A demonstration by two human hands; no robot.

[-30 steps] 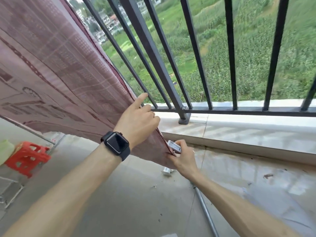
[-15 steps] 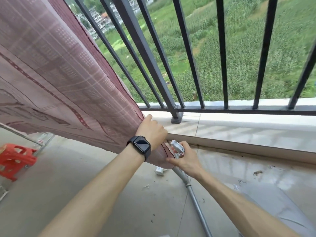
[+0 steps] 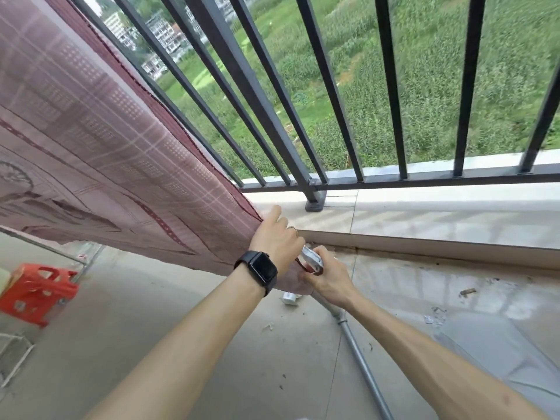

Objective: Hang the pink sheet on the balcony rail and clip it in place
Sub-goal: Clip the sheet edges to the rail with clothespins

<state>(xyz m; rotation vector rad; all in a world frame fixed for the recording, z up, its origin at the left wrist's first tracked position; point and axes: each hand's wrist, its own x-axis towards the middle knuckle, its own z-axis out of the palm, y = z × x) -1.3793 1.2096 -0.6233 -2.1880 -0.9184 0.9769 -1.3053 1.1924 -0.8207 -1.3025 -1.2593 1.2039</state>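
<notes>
The pink patterned sheet [image 3: 100, 153] hangs over the dark balcony rail [image 3: 242, 86] on the left and slopes down to its lower right corner. My left hand [image 3: 277, 234], with a black watch on the wrist, grips that corner edge of the sheet. Just right of it, my right hand [image 3: 328, 275] holds a white clip [image 3: 312, 258] against the sheet's dark red hem. The clip's jaws sit at the hem; whether they bite the cloth is hidden by my fingers.
A second white clip [image 3: 289, 297] lies on the concrete floor below my hands. A grey metal pipe [image 3: 360, 356] runs along the floor toward me. A red plastic stool [image 3: 36, 294] stands at the left. A tiled ledge [image 3: 424, 213] carries the rail's base.
My left hand slid down the sheet's edge to the lower corner and closed on it. My right hand brought the clip up against the hem. The view moved closer.
</notes>
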